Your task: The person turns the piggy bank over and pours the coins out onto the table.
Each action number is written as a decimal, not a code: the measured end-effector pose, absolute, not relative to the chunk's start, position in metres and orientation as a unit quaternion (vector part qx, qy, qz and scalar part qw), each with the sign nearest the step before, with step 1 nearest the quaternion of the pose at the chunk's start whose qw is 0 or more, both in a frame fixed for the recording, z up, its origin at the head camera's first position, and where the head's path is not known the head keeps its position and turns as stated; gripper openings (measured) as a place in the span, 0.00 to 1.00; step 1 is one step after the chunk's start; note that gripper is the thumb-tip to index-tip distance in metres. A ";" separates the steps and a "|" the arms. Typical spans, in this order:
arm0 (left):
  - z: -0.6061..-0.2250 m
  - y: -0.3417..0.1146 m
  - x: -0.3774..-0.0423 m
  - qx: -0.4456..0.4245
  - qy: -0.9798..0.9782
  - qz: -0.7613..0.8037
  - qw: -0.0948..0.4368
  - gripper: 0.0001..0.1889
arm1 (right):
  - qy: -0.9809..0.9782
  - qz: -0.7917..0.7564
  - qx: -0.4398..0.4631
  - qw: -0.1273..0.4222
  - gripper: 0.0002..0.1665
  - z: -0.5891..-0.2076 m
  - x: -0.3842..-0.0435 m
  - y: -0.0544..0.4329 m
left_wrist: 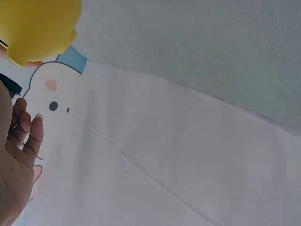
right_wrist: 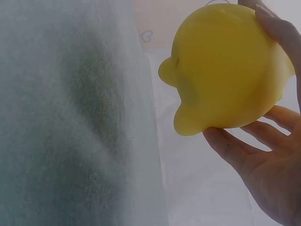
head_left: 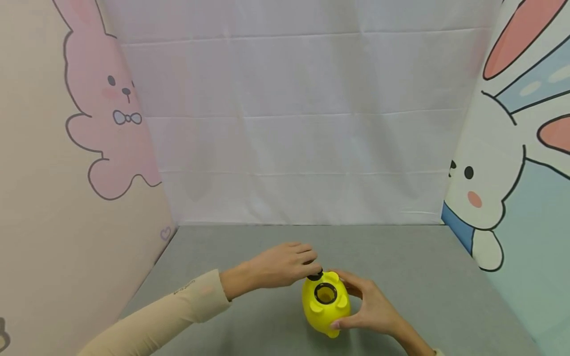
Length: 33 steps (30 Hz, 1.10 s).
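Observation:
A yellow piggy bank (head_left: 314, 320), rounded with stubby feet, is turned so that a black-ringed round hole (head_left: 326, 293) in its underside faces up in the head view. My right hand (head_left: 376, 305) grips its right side, thumb near, fingers at the far side. In the right wrist view, the fingers (right_wrist: 230, 146) support the smooth yellow body. Just past the hole's far left edge, my left hand (head_left: 285, 265) pinches a small black cap (head_left: 315, 276). Part of that dark cap (left_wrist: 10, 84) shows in the left wrist view; the fingers hide much of it.
A grey tabletop (head_left: 249, 321) lies beneath both hands. A white creased cloth (head_left: 294, 133) closes off the back. Panels with a pink cartoon rabbit (head_left: 107, 148) and a white one (head_left: 490, 173) stand left and right.

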<state>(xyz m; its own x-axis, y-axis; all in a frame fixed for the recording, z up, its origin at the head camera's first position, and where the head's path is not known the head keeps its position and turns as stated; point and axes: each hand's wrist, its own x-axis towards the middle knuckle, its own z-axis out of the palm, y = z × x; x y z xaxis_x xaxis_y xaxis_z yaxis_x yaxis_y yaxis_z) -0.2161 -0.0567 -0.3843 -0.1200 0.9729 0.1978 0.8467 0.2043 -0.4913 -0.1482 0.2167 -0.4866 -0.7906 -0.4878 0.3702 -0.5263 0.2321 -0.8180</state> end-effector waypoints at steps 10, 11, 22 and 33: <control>-0.395 -0.080 -0.242 -0.546 -0.789 0.124 0.253 0.03 | -0.791 0.528 0.309 0.016 0.56 -0.483 -0.145 0.217; -0.397 -0.082 -0.245 -0.540 -0.793 0.122 0.253 0.03 | -0.792 0.527 0.307 0.017 0.56 -0.483 -0.145 0.217; -0.439 -0.115 -0.273 -0.474 -0.844 0.111 0.225 0.05 | -0.791 0.521 0.318 0.030 0.56 -0.485 -0.144 0.219; -0.478 -0.161 -0.300 -0.364 -0.919 0.063 0.137 0.05 | -0.790 0.523 0.316 0.037 0.57 -0.485 -0.144 0.220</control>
